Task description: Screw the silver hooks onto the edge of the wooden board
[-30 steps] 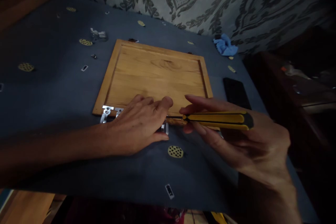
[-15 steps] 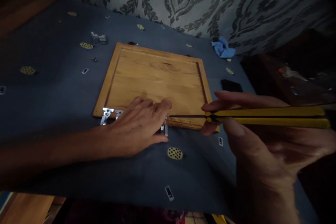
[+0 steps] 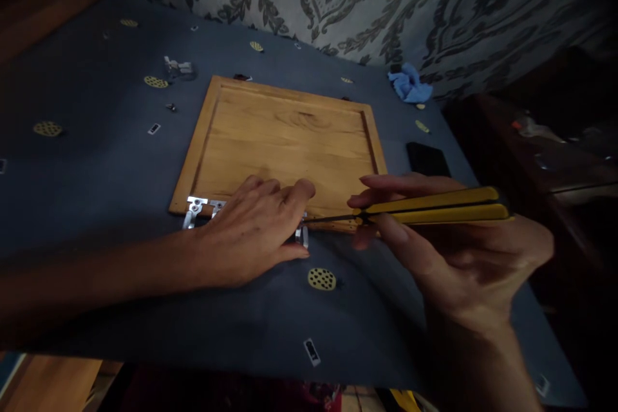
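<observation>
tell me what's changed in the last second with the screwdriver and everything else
The right grip drew the yellow-handled screwdriver rightward, away from the left grip, then brought it partway back left; its handle now slants slightly up toward the right of the picture. Nothing was visibly taken up or let go. The left grip, wooden panel and blue cloth stayed put.

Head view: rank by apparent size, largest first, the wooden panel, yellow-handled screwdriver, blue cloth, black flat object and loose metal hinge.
1. Wooden panel
2. Yellow-handled screwdriver
3. Blue cloth and black flat object: too alike to rank, the latter being partly hidden
4. Loose metal hinge
</observation>
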The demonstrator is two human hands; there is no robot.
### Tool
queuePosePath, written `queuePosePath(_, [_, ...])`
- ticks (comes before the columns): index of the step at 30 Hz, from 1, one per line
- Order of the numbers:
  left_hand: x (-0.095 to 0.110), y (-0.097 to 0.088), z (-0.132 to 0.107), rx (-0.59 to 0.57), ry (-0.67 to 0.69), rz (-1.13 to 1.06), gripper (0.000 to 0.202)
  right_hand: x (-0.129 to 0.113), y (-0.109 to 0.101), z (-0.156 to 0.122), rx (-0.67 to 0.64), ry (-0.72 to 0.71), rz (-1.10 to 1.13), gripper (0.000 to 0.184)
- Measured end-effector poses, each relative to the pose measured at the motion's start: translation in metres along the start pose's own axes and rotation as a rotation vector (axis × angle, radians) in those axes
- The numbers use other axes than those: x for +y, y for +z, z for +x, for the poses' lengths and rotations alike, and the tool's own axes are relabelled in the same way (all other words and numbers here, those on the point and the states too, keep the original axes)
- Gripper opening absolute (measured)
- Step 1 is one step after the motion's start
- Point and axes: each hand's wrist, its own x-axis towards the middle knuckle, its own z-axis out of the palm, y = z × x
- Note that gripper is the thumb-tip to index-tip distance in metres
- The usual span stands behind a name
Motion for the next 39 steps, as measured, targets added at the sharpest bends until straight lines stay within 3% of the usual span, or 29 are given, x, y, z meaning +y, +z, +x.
queuePosePath(4, [0.001,0.0,-0.001,0.009,-0.002,-0.013,0.054,0.002,-0.001,0.0,-0.032,0.01,0.022,0.038])
queuePosePath(13, [0.001,-0.001,0.0,-0.002,0.004,0.011,0.057,0.002,0.0,-0.002,-0.052,0.023,-0.064,0.027])
queuePosePath(18, [0.001,0.0,0.0,0.005,-0.003,0.015,0.054,0.0,-0.004,0.006,-0.17,-0.081,-0.142,0.024])
queuePosePath(23, [0.002,0.001,0.001,-0.003,-0.009,0.046,0.055,0.001,-0.004,0.01,-0.231,-0.213,-0.234,0.009])
queuePosePath(28, [0.001,0.002,0.0,0.017,0.002,0.041,0.055,0.002,0.003,0.005,-0.14,-0.292,-0.423,0.012])
queuePosePath(39, [0.002,0.0,-0.001,0.003,0.011,0.052,0.052,0.001,0.015,-0.003,0.007,-0.269,-0.63,0.009])
